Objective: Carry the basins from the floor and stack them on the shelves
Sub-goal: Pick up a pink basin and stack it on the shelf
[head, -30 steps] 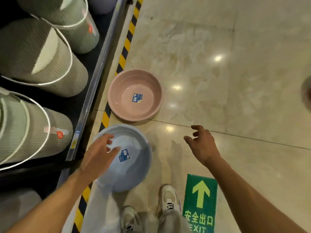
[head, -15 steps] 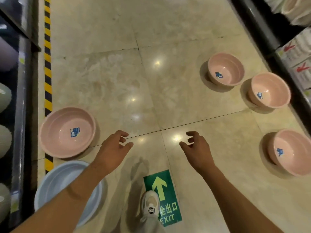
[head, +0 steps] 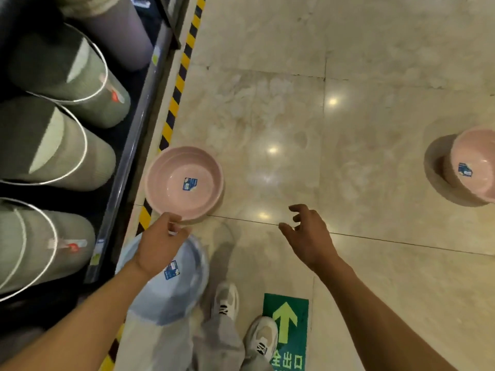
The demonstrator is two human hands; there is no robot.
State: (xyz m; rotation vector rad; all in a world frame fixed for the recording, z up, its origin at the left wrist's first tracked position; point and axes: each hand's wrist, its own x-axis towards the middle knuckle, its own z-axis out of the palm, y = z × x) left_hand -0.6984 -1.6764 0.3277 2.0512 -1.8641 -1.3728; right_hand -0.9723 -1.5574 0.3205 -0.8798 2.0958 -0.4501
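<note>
A pink basin [head: 184, 183] with a blue label sits on the floor beside the shelf unit [head: 128, 162] on the left. My left hand [head: 160, 245] is at its near rim, with the fingers over the rim and the thumb under it. A pale blue basin [head: 184, 287] lies on the floor just below that hand, partly hidden by my wrist. My right hand [head: 308, 236] hovers over bare floor with curled, spread fingers and holds nothing. Another pink basin [head: 474, 167] sits at the right edge, cut off by the frame.
The shelf holds several green ribbed buckets [head: 53, 145] lying on their sides. Yellow and black hazard tape [head: 174, 103] runs along the shelf base. A green exit arrow sticker [head: 286, 330] is on the marble floor beside my shoes [head: 227, 301].
The view has swung back left toward the shelf. My left hand has moved from open air onto the pink basin's near rim. The right hand stays open over the floor.
</note>
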